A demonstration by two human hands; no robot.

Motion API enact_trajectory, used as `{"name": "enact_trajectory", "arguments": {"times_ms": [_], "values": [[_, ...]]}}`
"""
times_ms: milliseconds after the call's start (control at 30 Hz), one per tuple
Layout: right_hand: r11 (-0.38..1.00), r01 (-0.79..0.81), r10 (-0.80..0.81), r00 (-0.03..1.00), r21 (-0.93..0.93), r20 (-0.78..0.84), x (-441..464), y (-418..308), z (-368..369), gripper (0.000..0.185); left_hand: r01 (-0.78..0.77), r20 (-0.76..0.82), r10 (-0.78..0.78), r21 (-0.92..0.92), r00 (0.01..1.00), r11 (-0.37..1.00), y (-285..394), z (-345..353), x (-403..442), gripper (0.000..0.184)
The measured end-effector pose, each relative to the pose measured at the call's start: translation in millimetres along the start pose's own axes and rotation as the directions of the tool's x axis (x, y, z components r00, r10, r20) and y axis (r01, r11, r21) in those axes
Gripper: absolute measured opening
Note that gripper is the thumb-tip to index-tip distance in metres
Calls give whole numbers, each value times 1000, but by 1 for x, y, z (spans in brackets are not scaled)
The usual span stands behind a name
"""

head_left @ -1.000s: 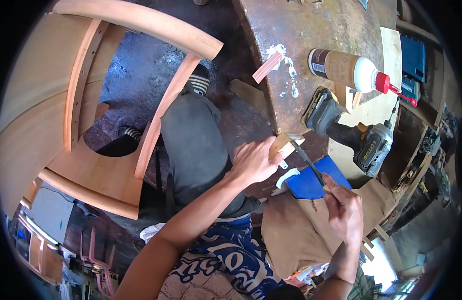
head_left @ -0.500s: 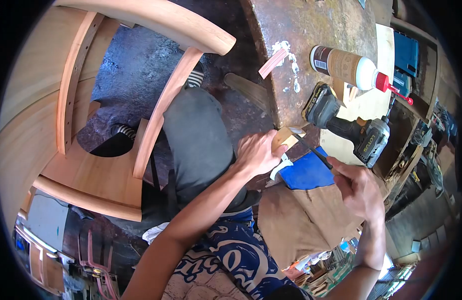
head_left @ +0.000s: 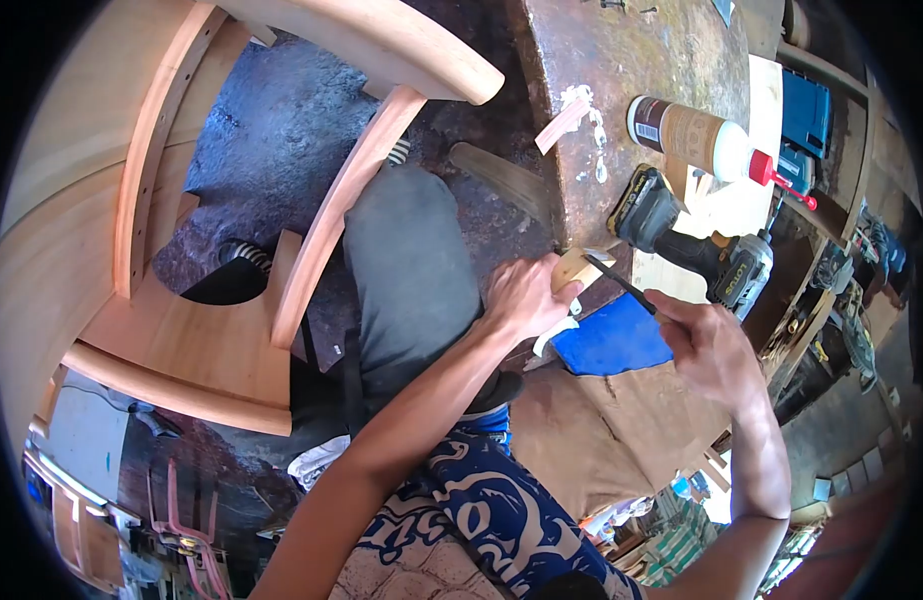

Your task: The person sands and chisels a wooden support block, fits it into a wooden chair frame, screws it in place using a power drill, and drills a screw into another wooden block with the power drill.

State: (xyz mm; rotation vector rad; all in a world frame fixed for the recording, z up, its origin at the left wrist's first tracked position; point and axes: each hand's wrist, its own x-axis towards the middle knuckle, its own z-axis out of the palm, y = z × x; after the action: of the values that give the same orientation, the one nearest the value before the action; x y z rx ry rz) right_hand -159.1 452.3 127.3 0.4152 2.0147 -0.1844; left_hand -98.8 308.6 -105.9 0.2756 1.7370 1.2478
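Note:
My left hand (head_left: 523, 298) is closed round a small pale wood block (head_left: 573, 268), held at the corner of the worn workbench. In my right hand (head_left: 709, 345) is a narrow dark metal tool (head_left: 626, 284), its forefinger stretched along the shaft. The tool's far end lies at the block's outer end; whether it is a file or a chisel I cannot tell. Its handle is hidden in my fist. Below the block hangs a pale strip (head_left: 554, 334), beside a blue sheet (head_left: 613, 338).
On the workbench (head_left: 671, 55) lie a glue bottle (head_left: 686, 133) with a red nozzle, a cordless drill (head_left: 696, 240) and a pink wood piece (head_left: 563, 124) by white glue smears. A curved wooden furniture frame (head_left: 326, 235) stands at left, close to my knee (head_left: 411, 250).
The camera view has shifted slightly. My right hand has moved a little up and the tool's end now reaches farther over the block's end. Both hands keep their holds.

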Motion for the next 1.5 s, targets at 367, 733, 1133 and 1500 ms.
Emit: {"name": "enact_trajectory", "arguments": {"times_ms": [367, 733, 1133, 1500], "values": [[999, 5, 1, 992, 53, -125, 0, 5, 2, 37, 29, 46, -30, 12, 998, 1000, 1, 1, 2, 47], [1000, 2, 0, 997, 24, -74, -11, 15, -4, 42, 26, -8, -26, 45, 1000, 999, 3, 0, -2, 45], [999, -1, 4, 999, -50, 54, 11, -3, -21, 39, -9, -47, 11, 47, 999, 999, -2, 7, -2, 43], [995, -12, 9, 1000, -100, -29, 11, -5, 3, 40, -15, -39, 17, 48, 999, 999, 0, 4, -3, 43]]}}
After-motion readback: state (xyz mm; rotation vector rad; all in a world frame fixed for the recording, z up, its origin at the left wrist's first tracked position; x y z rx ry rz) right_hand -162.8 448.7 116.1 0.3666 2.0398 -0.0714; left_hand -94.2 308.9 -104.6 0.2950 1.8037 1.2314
